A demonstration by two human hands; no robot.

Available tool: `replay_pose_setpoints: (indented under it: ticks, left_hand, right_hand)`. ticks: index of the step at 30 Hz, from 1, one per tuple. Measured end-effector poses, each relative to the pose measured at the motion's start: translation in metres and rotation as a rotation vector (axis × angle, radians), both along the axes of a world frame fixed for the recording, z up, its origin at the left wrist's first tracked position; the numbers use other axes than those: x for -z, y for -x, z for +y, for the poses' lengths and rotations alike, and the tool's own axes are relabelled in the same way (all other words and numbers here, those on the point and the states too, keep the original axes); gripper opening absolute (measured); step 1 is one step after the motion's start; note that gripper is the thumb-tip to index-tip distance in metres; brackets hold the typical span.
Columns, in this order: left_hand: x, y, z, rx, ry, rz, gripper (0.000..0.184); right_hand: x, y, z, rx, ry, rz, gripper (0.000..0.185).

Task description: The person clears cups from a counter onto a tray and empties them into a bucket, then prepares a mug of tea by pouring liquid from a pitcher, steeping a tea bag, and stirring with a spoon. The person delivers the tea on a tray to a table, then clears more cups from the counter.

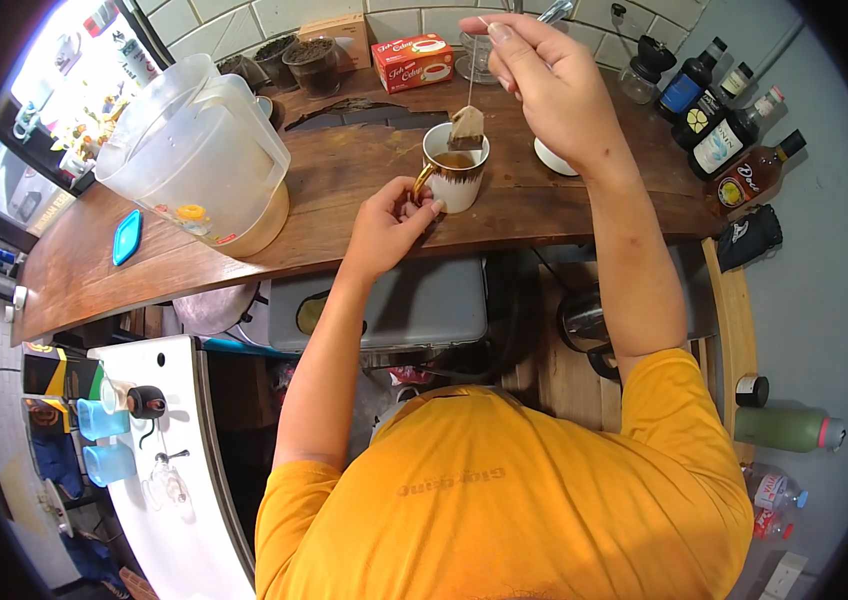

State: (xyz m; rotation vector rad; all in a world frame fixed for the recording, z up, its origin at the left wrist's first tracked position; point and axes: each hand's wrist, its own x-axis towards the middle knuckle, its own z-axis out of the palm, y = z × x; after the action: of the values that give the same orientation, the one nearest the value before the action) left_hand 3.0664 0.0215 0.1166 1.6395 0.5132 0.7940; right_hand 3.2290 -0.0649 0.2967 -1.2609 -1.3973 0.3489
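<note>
At 12 o'clock on the brown wooden counter (339,215), the left hand's (394,228) fingers close around the golden handle of a white ceramic mug (459,192); the right hand's (544,88) pinch a thin pale string (471,92), its beige paper tea bag (466,127) hanging at the mouth. Slow, vertical movement should limit drips. The mug's bottom is hidden; bag-to-liquid clearance is unclear.

Two hands (399,222) (541,78); one mug (456,191); one tea bag (466,127); one red box (412,63); four tabletop bottles (727,140)
</note>
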Motion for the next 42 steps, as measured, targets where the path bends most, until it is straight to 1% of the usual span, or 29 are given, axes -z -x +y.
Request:
replay_pose_setpoints:
  ticks: [4,6,7,9,15,18,22,24,25,26,29,31,32,34,38,40,42]
  left_hand:
    - [-0.003,0.0,-0.004,-0.01,0.014,-0.008,0.014]
    - [-0.001,0.0,-0.002,-0.008,0.014,-0.006,0.013]
    - [0.0,0.0,-0.002,-0.007,0.015,-0.005,0.013]
    - [-0.001,0.0,-0.002,-0.009,0.007,-0.002,0.014]
    - [-0.004,0.0,-0.004,-0.017,0.004,0.001,0.014]
    - [-0.004,0.001,-0.004,-0.018,0.009,0.007,0.015]
    - [-0.002,0.001,-0.003,-0.025,-0.002,0.012,0.015]
    - [0.0,0.001,-0.001,-0.031,-0.003,0.01,0.016]
    - [0.001,0.0,-0.001,-0.037,-0.003,0.007,0.016]
    - [0.001,0.0,-0.001,-0.029,-0.002,0.008,0.016]
    - [0.0,0.0,-0.002,-0.033,0.004,0.025,0.017]
    - [0.0,0.0,-0.003,-0.037,0.007,0.017,0.016]
    - [-0.001,0.0,-0.003,-0.028,0.007,0.02,0.016]
    - [-0.002,0.0,-0.004,-0.014,0.044,0.006,0.014]
    - [-0.002,-0.001,-0.004,-0.019,0.037,0.012,0.013]
    - [-0.002,-0.001,-0.003,-0.016,0.035,0.009,0.013]
    - [-0.003,-0.001,-0.004,-0.014,0.033,0.013,0.013]
  right_hand:
    - [0.003,0.0,0.002,0.009,-0.051,-0.03,0.031]
    - [0.008,-0.001,0.005,-0.021,-0.124,0.032,0.03]
    - [0.007,-0.001,0.005,-0.023,-0.124,0.03,0.03]
    - [0.006,0.003,0.002,-0.026,-0.033,0.044,0.029]
    - [0.009,0.001,0.005,0.011,-0.058,-0.018,0.029]
    - [0.017,-0.006,0.012,0.014,-0.088,0.029,0.03]
    - [-0.001,-0.024,0.005,0.052,-0.011,0.076,0.031]
    - [-0.018,-0.033,0.003,0.105,-0.123,0.12,0.027]
    - [-0.023,-0.041,0.001,0.071,-0.119,0.194,0.026]
    - [-0.029,-0.051,-0.003,0.055,-0.108,0.119,0.027]
    - [-0.036,-0.061,-0.012,0.065,-0.132,0.167,0.027]
    - [-0.033,-0.079,-0.011,0.237,-0.116,0.008,0.027]
    - [-0.029,-0.086,-0.011,0.245,-0.115,0.01,0.027]
    - [-0.015,-0.099,-0.012,0.42,-0.063,-0.06,0.026]
    - [0.014,-0.121,-0.02,0.438,-0.023,-0.069,0.025]
    - [0.031,-0.135,-0.024,0.38,0.036,-0.047,0.032]
    - [0.044,-0.14,-0.029,0.374,0.051,-0.023,0.032]
